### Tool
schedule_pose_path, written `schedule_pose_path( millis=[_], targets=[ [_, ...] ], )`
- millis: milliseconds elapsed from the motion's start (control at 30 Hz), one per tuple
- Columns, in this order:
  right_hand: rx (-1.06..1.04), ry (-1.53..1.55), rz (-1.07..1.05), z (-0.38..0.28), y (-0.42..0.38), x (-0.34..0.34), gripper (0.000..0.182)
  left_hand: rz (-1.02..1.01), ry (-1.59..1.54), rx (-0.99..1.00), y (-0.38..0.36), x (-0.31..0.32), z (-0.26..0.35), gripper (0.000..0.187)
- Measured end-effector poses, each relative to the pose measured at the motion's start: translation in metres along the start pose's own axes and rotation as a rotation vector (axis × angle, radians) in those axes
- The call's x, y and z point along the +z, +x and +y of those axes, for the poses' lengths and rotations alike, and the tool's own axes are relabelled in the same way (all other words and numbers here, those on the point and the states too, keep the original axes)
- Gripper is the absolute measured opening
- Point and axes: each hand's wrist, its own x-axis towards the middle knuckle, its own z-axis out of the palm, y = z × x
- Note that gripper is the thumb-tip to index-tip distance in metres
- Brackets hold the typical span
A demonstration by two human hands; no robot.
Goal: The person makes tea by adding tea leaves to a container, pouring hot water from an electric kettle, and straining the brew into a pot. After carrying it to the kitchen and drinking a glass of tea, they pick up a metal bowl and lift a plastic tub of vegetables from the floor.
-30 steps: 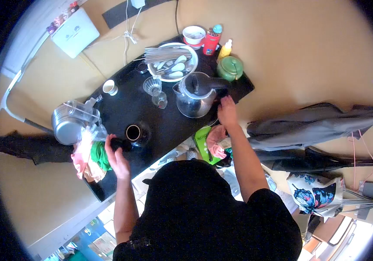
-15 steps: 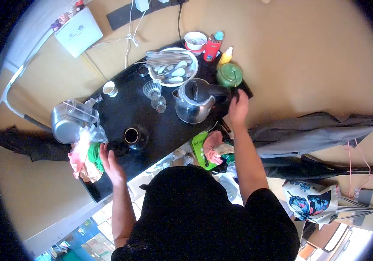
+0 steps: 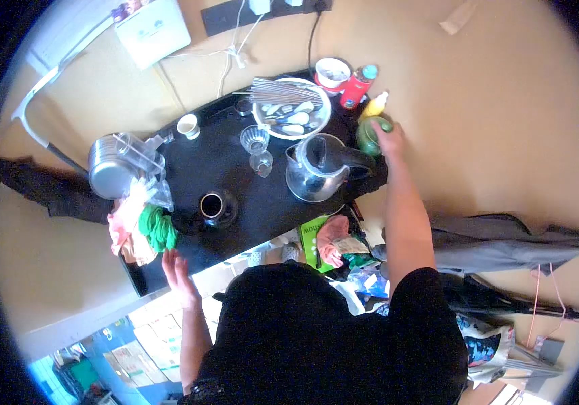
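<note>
My right hand (image 3: 388,140) lies on the green lidded pot (image 3: 369,137) at the table's right end, its fingers around the lid side. My left hand (image 3: 181,278) is at the table's front left edge, fingers spread and holding nothing, just below a green cloth (image 3: 158,230). A glass-and-steel kettle (image 3: 313,177) with a black handle stands left of the green pot. Near the middle front is a dark jar (image 3: 214,206) with an open mouth. Two clear glass vessels (image 3: 255,139) stand near a white basin (image 3: 291,134) of spoons and metal sticks.
Behind the pot are a yellow bottle (image 3: 376,104), a red container (image 3: 357,88) and a white bowl (image 3: 333,71). A paper cup (image 3: 188,126) and stacked steel bowls (image 3: 110,169) are at left. Dark clothes (image 3: 505,237) hang at right. A green bag (image 3: 310,244) lies below the table's edge.
My right hand has moved from beside the kettle handle up onto the green pot. My left hand has drawn back from the green cloth toward the front edge. The camera view has shifted.
</note>
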Motion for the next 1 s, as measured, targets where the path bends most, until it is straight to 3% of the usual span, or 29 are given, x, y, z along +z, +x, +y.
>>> schedule_pose_path(
  millis=[167, 267, 533, 667, 767, 833, 1000],
  targets=[
    [0.137, 0.103, 0.059, 0.003, 0.001, 0.003, 0.088, 0.008, -0.013, -0.044, -0.014, -0.002, -0.008, 0.056],
    [0.079, 0.155, 0.148, 0.009, -0.009, 0.007, 0.089, 0.014, -0.005, -0.075, -0.015, -0.002, -0.012, 0.057],
    [0.179, 0.678, 0.206, 0.05, -0.026, 0.01, 0.073, -0.072, 0.018, -0.122, -0.008, 0.02, -0.02, 0.051],
    [0.244, 0.922, 0.125, 0.051, -0.044, 0.004, 0.072, -0.148, 0.052, -0.252, 0.003, 0.052, -0.01, 0.056],
    [0.302, 1.197, 0.011, 0.047, -0.063, -0.007, 0.071, -0.207, -0.089, -0.383, 0.016, 0.071, -0.017, 0.071],
    [0.287, 1.379, -0.09, 0.066, -0.063, -0.009, 0.071, -0.157, -0.124, -0.407, 0.017, 0.089, -0.014, 0.071],
    [0.341, 1.403, -0.12, 0.085, -0.11, -0.051, 0.069, -0.16, -0.127, -0.337, 0.046, 0.105, -0.024, 0.082]
  ],
)
